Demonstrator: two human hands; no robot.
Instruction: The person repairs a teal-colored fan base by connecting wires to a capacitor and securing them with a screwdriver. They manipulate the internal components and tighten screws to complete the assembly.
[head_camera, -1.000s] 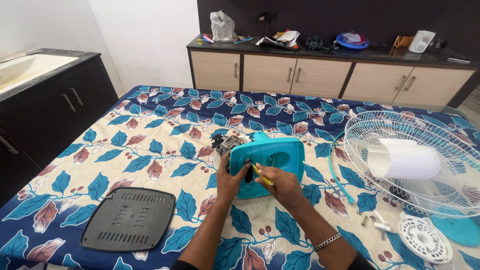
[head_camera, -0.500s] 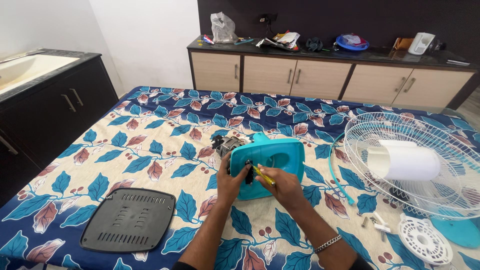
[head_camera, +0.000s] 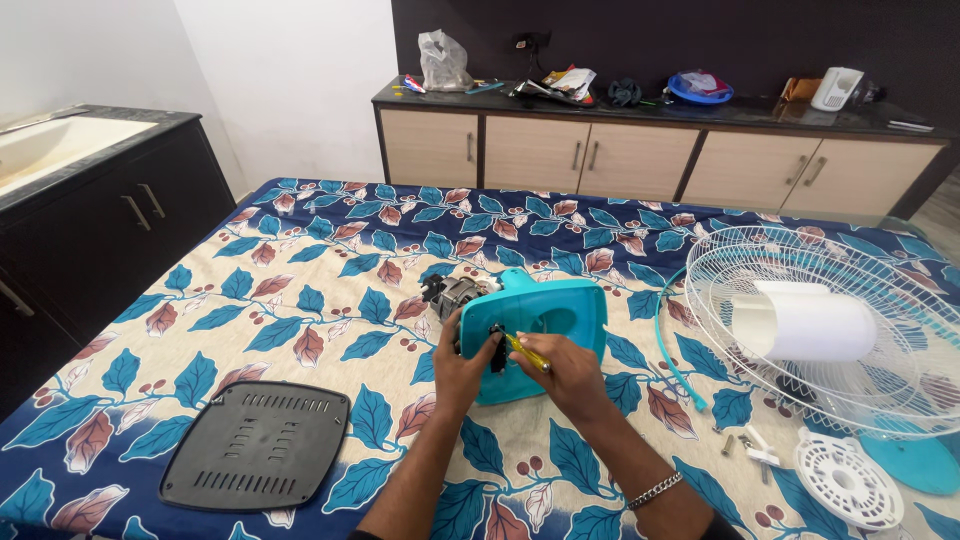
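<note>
Fan housing (head_camera: 545, 325), teal, mid-table on leaf-print cloth (head_camera: 300, 270). Left hand (head_camera: 462, 358) grips its near edge, fingers curled; right hand (head_camera: 565, 368) pinches yellow screwdriver (head_camera: 526, 353) against it. Black vent cover (head_camera: 258, 445) nearer left; white fan grille (head_camera: 850, 330) right.

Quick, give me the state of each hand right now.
Left hand: closed on the edge of the teal fan motor housing, steadying it.
Right hand: closed around a yellow-handled screwdriver, tip at the housing.
</note>
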